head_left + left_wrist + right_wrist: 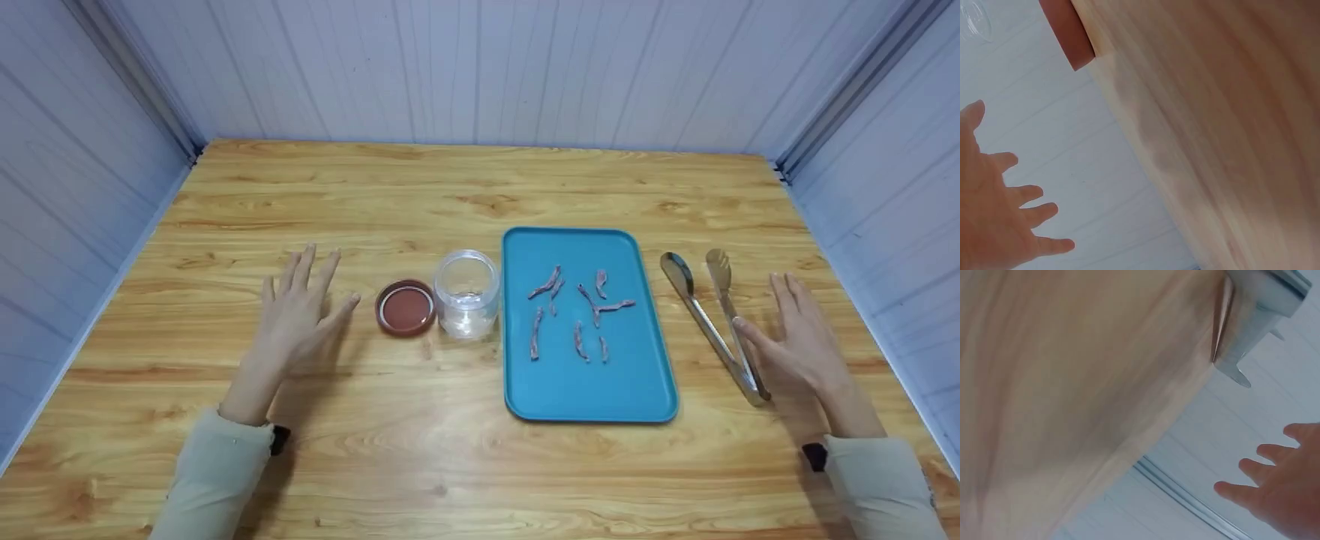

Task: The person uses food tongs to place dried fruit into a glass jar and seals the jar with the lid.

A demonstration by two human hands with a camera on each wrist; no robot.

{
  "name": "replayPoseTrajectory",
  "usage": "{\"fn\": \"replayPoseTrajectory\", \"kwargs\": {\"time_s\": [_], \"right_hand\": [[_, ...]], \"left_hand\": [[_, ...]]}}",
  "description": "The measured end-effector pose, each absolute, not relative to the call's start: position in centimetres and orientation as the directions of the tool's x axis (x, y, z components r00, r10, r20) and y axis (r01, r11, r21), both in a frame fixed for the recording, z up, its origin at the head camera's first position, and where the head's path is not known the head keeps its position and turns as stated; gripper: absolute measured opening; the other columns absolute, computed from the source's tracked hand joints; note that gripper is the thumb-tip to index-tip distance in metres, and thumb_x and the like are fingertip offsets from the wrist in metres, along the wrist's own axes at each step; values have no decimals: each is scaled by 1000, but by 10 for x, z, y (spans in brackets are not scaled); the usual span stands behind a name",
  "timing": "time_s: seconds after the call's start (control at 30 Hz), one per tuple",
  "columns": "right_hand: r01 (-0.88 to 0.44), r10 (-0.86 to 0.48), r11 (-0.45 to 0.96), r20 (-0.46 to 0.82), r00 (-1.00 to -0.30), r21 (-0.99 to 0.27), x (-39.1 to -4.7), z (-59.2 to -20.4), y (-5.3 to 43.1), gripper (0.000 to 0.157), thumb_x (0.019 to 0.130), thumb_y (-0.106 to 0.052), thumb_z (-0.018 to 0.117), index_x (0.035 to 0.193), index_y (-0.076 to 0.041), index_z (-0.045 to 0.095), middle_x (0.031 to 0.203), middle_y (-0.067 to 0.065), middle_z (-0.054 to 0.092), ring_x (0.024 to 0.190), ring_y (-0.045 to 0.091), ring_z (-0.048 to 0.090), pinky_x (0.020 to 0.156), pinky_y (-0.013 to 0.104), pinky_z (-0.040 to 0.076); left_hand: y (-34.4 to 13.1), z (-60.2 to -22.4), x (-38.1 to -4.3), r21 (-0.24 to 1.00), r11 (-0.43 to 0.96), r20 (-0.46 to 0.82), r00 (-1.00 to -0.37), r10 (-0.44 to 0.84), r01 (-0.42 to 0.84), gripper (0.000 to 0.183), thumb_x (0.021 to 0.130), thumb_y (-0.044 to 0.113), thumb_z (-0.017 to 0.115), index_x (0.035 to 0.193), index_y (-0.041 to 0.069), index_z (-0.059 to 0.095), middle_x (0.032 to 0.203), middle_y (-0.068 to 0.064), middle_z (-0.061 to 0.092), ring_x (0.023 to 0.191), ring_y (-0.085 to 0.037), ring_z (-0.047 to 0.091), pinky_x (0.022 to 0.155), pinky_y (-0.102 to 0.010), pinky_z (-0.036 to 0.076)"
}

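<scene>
My left hand (294, 319) is held with fingers spread, left of a reddish-brown jar lid (406, 308) that lies inside up. Beside the lid stands a clear jar (466, 294) with no lid on. A blue tray (592, 394) to the jar's right bears several thin strips of dried meat (536, 334). Metal tongs (712, 330) lie spread apart on the table, right of the tray. My right hand (802, 341), fingers extended and holding nothing, is just right of the tongs; its thumb overlaps them in the head view. The left wrist view shows the lid's edge (1069, 36) near the hand.
Everything lies on a wood-grain table (435, 457). Pale panelled walls (480, 71) enclose it at the back, left and right. The jar stands close between the lid and the tray's left rim.
</scene>
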State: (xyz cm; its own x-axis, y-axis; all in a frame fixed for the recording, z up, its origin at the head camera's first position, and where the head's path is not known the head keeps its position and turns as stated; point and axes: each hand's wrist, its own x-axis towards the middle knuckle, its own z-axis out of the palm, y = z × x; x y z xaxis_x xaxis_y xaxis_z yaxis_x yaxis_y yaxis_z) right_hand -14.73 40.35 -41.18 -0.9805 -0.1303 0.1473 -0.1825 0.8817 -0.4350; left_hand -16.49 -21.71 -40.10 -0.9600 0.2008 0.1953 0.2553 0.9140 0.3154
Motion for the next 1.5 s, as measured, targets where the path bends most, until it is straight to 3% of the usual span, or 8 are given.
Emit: {"fn": "replayPoseTrajectory", "kwargs": {"time_s": [0.23, 0.33, 0.53, 0.73, 0.87, 1.03, 1.27, 1.5], "right_hand": [[-194, -44, 747, 245, -969, -636, -149, -411, 399, 74, 85, -22, 59, 140, -3, 13, 139, 25, 15, 125, 42, 13, 93, 62, 13], [-156, 6, 671, 216, -976, -725, -149, -409, 396, 71, 86, -21, 58, 140, -3, 15, 138, 24, 20, 123, 41, 20, 89, 61, 24], [-103, 66, 613, 181, -981, -783, -172, -457, 432, 70, 83, -33, 60, 140, -21, 22, 135, 11, 32, 118, 23, 36, 87, 53, 33], [-48, 76, 622, 120, -990, -782, -171, -455, 423, 69, 83, -30, 61, 140, -19, 24, 132, 15, 34, 115, 24, 38, 88, 30, 37], [-40, 70, 612, 105, -992, -790, -165, -441, 407, 70, 83, -29, 62, 139, -10, 25, 130, 20, 35, 114, 33, 37, 86, 36, 38], [-25, 70, 666, 96, -993, -746, -163, -440, 403, 68, 83, -31, 60, 138, -10, 27, 129, 20, 36, 112, 29, 40, 79, 21, 40], [-25, 12, 684, 46, -999, -729, -153, -421, 385, 73, 84, -33, 59, 137, 2, 22, 129, 28, 32, 112, 45, 35, 81, 53, 37], [-16, -23, 684, 1, -1000, -729, -152, -419, 380, 76, 83, -31, 61, 137, 4, 20, 129, 31, 30, 112, 48, 34, 82, 57, 35]], "left_hand": [[-212, -403, -165, 579, 728, 342, -920, 192, 367, 70, 84, 34, 58, 139, 7, 24, 133, -19, 31, 119, -36, 30, 92, -52, 28], [-202, -393, -159, 741, 574, 306, -936, 172, 348, 68, 84, 24, 61, 138, 6, 24, 131, -20, 33, 117, -35, 33, 90, -51, 32], [-178, -373, -150, 907, 288, 259, -947, 188, 306, 67, 80, 2, 62, 136, -1, 24, 130, -24, 32, 115, -39, 36, 90, -48, 34], [-163, -376, -153, 949, 175, 220, -948, 230, 262, 70, 79, 0, 63, 137, 0, 23, 130, -22, 33, 115, -38, 37, 91, -43, 35], [-152, -376, -155, 954, 154, 213, -942, 260, 258, 69, 80, 0, 63, 136, -1, 23, 129, -23, 34, 115, -38, 38, 90, -43, 36], [-136, -377, -158, 950, 160, 211, -930, 300, 268, 70, 79, 2, 65, 136, -1, 25, 129, -22, 35, 115, -36, 39, 93, -37, 34], [-120, -377, -162, 915, 223, 246, -903, 354, 336, 71, 77, 3, 67, 135, -3, 26, 128, -26, 35, 109, -36, 44, 91, -39, 35], [-112, -377, -165, 899, 266, 241, -900, 363, 348, 73, 76, 5, 69, 134, -3, 27, 126, -25, 39, 94, -30, 51, 84, -43, 40]]}}
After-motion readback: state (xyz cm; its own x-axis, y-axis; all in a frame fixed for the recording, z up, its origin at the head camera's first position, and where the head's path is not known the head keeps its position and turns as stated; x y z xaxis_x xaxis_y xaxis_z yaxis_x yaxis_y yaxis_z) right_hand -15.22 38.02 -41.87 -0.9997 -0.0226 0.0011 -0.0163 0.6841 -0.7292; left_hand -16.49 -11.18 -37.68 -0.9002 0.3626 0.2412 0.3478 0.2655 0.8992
